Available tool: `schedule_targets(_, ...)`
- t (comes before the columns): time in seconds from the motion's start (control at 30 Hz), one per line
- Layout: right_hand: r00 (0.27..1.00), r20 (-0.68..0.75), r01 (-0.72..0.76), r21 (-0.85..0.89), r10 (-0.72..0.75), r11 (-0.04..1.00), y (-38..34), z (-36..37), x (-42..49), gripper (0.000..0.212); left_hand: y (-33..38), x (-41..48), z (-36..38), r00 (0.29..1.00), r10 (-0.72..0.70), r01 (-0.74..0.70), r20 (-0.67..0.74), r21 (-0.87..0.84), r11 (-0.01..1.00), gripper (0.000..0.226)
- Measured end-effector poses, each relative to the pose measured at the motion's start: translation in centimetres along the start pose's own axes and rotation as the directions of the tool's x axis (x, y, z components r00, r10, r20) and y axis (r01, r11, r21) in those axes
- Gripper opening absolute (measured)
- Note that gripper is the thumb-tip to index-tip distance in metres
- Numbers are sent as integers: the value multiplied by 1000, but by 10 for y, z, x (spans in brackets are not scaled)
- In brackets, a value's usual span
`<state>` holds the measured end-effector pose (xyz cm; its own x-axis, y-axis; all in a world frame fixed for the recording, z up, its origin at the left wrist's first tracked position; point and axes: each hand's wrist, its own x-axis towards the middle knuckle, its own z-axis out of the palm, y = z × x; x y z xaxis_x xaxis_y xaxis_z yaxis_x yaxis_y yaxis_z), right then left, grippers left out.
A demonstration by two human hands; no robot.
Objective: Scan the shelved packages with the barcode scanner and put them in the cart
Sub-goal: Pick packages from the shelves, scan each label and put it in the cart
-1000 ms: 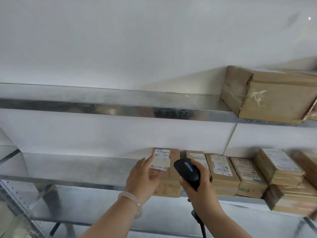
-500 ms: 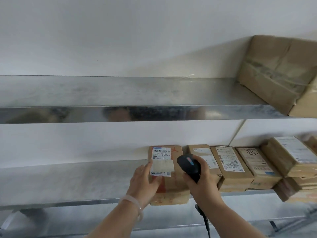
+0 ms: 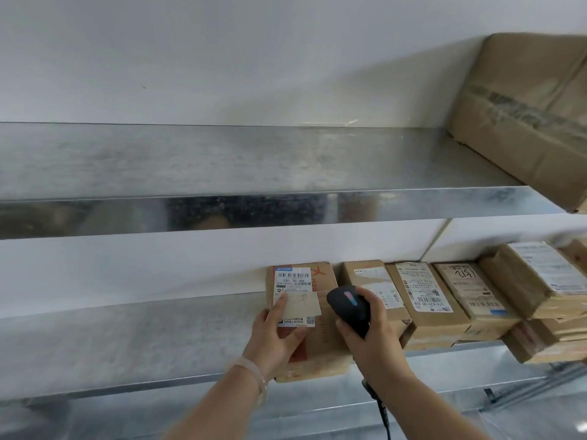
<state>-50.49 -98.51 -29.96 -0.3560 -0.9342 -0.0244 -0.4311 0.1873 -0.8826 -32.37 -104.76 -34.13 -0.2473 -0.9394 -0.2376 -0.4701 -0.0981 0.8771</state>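
A brown package [image 3: 320,350] with a white barcode label lies at the left end of a row of packages on the lower metal shelf [image 3: 127,344]. My left hand [image 3: 276,335] holds its left side, thumb and fingers lying across the label. My right hand [image 3: 365,331] grips a black barcode scanner [image 3: 349,309] just right of that label, its head pointing at the shelf. A coiled cable hangs below my right wrist. No cart is in view.
More labelled brown packages [image 3: 422,306] line the lower shelf to the right, some stacked [image 3: 546,293]. A large cardboard box [image 3: 524,115] sits at the right end of the upper metal shelf [image 3: 222,163]. A white wall stands behind the shelves.
The view has tilted and come closer to the shelves. My left hand has slid further onto the package's label. The scanner stays beside the label.
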Motion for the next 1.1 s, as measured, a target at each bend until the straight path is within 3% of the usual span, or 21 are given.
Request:
schedule_targets(0.33,998,41,53,83,-57,995,0,-18,-26,56,3,-44,6,974,137,-140,-183,0,990,68)
schedule_targets(0.63,964,52,249,160,-260,955,-28,-41,-58,58,34,-101,7,899,216,-232,-382,3,973,76)
schedule_targets(0.93,891,199,367,216,-408,905,-56,-54,-85,57,39,-157,6,761,195,-244,-619,6,970,77)
schedule_targets(1.1,836,213,433,308,-505,847,-79,-46,-101,58,36,-186,-10,669,178,-259,-721,-3,966,74)
